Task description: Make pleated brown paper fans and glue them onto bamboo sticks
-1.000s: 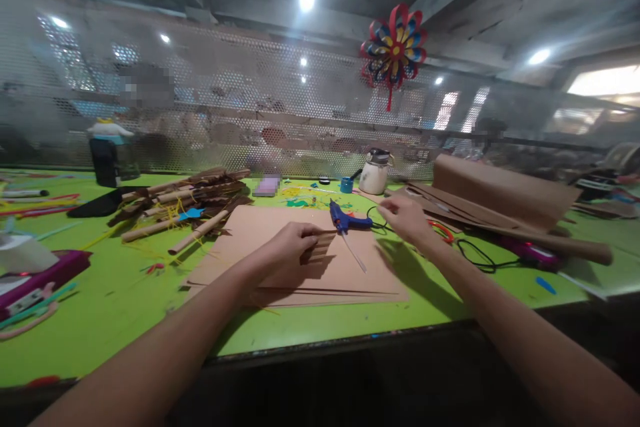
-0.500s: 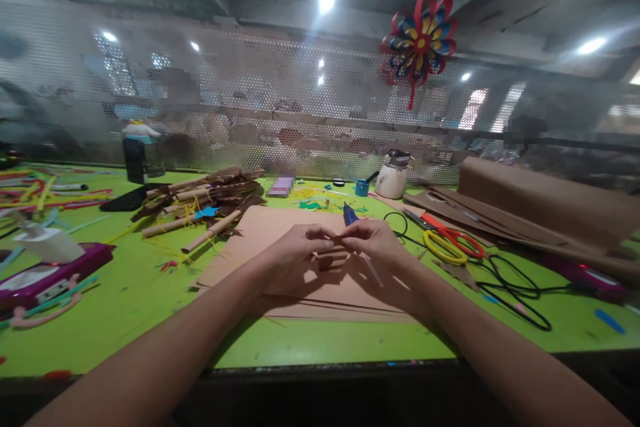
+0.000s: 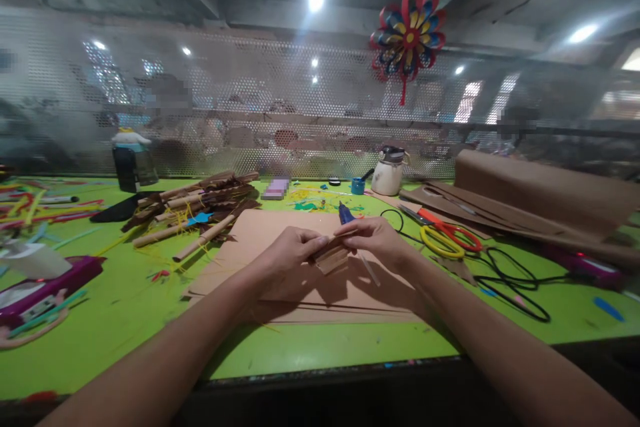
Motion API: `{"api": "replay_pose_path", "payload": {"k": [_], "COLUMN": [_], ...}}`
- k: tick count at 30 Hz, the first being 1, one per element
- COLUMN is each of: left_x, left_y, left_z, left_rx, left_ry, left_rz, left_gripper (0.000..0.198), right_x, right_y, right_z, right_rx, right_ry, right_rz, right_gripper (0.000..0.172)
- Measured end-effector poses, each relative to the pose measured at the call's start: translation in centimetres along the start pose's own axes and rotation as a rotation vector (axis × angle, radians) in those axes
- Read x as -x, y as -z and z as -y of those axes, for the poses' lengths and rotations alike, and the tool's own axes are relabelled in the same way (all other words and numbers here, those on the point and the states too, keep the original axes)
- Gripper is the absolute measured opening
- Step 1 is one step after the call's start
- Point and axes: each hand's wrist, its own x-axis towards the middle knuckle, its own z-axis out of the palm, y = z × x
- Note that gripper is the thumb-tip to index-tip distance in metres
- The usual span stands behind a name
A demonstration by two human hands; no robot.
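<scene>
A small folded piece of brown paper (image 3: 331, 257) with pleat-like creases is pinched between both hands. My left hand (image 3: 289, 255) grips its left side, thumb on top, fingers closed. My right hand (image 3: 379, 241) holds its upper right edge between thumb and fingers. Beneath them lie flat sheets of brown kraft paper (image 3: 250, 230), with shadows of the hands on them. Just beyond my right hand is a blue glue gun (image 3: 345, 213), partly hidden. A pale glue stick (image 3: 371, 271) shows below the right fingers.
Rolled brown paper pieces with yellow strings (image 3: 195, 203) lie left. Scissors with red and yellow handles (image 3: 445, 240), a black cable (image 3: 510, 283) and stacked brown paper (image 3: 540, 187) are right. A white jug (image 3: 387, 177) stands behind; a purple power strip (image 3: 60, 290) sits far left.
The folded paper has tilted, so more of its creased face shows. My left thumb now presses on its upper left part. The view has shifted slightly to the right.
</scene>
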Motion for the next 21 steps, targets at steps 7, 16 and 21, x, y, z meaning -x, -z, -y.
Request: {"api": "replay_pose_path", "payload": {"k": [7, 16, 21], "left_x": [-0.1, -0.1, 0.0], "left_y": [-0.8, -0.4, -0.6], "left_z": [-0.1, 0.4, 0.2], "left_rx": [0.131, 0.126, 0.124], "left_ry": [0.016, -0.015, -0.005], "left_rz": [-0.089, -0.032, -0.099], "left_gripper": [0.021, 0.021, 0.02], "right_x": [-0.1, 0.4, 0.6], "right_y": [0.2, 0.3, 0.1], "right_z": [-0.5, 0.2, 0.8], "right_rx": [-0.076, 0.01, 0.043], "right_ry": [-0.011, -0.045, -0.045], "right_rz": [0.03, 0.107, 0.094], "right_gripper": [0.024, 0.021, 0.02]}}
